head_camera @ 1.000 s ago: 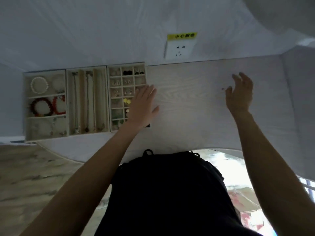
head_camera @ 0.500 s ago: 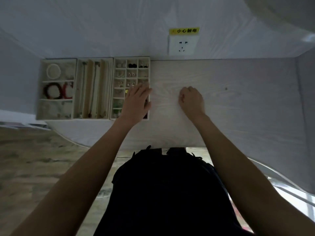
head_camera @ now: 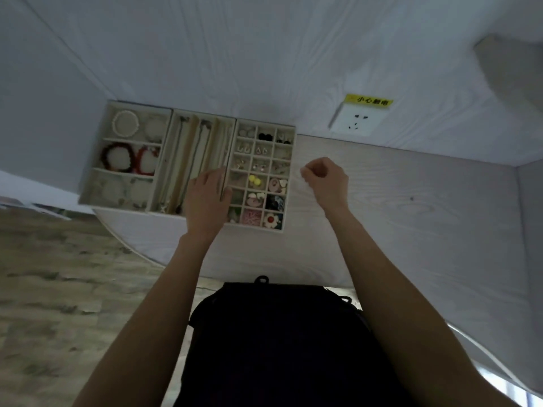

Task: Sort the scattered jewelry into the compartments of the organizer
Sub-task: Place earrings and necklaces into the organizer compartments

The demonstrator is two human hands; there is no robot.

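Left hand (head_camera: pixel 205 198) laid flat, fingers straight, on the jewelry organizer (head_camera: pixel 188 165) at the table's (head_camera: pixel 411 230) left. Right hand (head_camera: pixel 326 179) held curled just right of it; contents not discernible.

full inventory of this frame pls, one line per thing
bracelet tray: 1, cream, far left, holds bead bracelets
necklace tray: 1, cream, middle, holds chains
grid tray: 1, cream, right of the trays, small pieces in cells
table: 1, pale wood
socket: 1, white, wall, yellow label above
left hand: fingers straight, resting across necklace and grid trays
right hand: curled, beside grid tray; contents unclear
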